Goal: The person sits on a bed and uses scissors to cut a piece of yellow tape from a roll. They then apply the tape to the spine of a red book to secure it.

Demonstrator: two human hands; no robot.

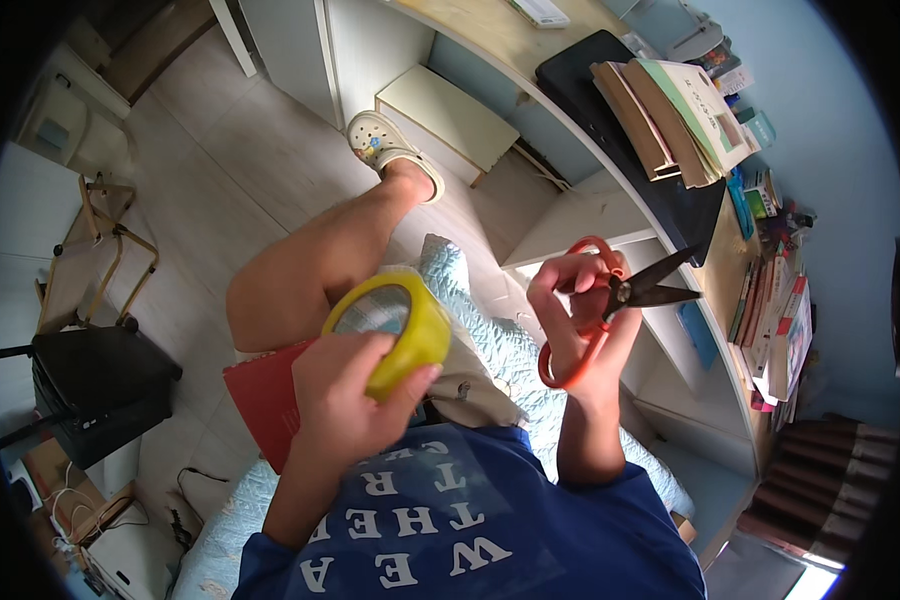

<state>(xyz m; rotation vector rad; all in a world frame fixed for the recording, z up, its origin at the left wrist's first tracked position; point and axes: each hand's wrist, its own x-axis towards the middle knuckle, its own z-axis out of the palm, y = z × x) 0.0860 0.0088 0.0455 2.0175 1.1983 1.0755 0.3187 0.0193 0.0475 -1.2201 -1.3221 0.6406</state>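
My left hand (345,405) grips a roll of yellow packing tape (429,330), thumb on its near side and fingers reaching into the core. In my right hand (589,300) is a pair of scissors with orange-red handles (570,375). The fingers pass through the handle loops, and the dark blades (656,283) stand apart, pointing right toward the desk edge. Below the left hand a red book or folder (259,397) lies at my lap, partly hidden by the forearm. The tape and scissors are apart from each other.
To the right, a curved wooden desk (709,277) bears a black laptop-like slab (615,112), thick books (675,120) and a row of upright books (776,330). I sit on a light-blue quilt (510,360). A black suitcase or bag (105,390) and folding frame (112,247) stand left.
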